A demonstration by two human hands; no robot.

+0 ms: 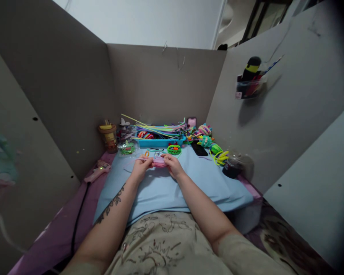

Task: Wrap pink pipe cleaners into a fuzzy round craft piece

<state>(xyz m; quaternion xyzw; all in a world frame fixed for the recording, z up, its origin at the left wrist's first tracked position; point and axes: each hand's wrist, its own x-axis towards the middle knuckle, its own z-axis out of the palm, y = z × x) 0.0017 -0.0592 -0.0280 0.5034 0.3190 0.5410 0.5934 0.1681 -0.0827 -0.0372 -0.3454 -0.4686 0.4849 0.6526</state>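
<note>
My left hand (141,165) and my right hand (173,165) meet over a light blue cloth (172,187). Both pinch a small pink fuzzy piece (159,162) made of pipe cleaner, one hand at each end. The fingers of both hands are closed on it. A thin pink strand trails off to the left of my left hand. A green and orange coiled piece (174,149) lies just beyond the hands.
A blue tray (157,142) of colourful pipe cleaners stands at the back, with finished coiled pieces (205,135) to its right. A pink glue gun (99,170) with a black cord lies left. A cup (110,136) stands back left, a dark round container (232,167) right. Grey partition walls enclose the spot.
</note>
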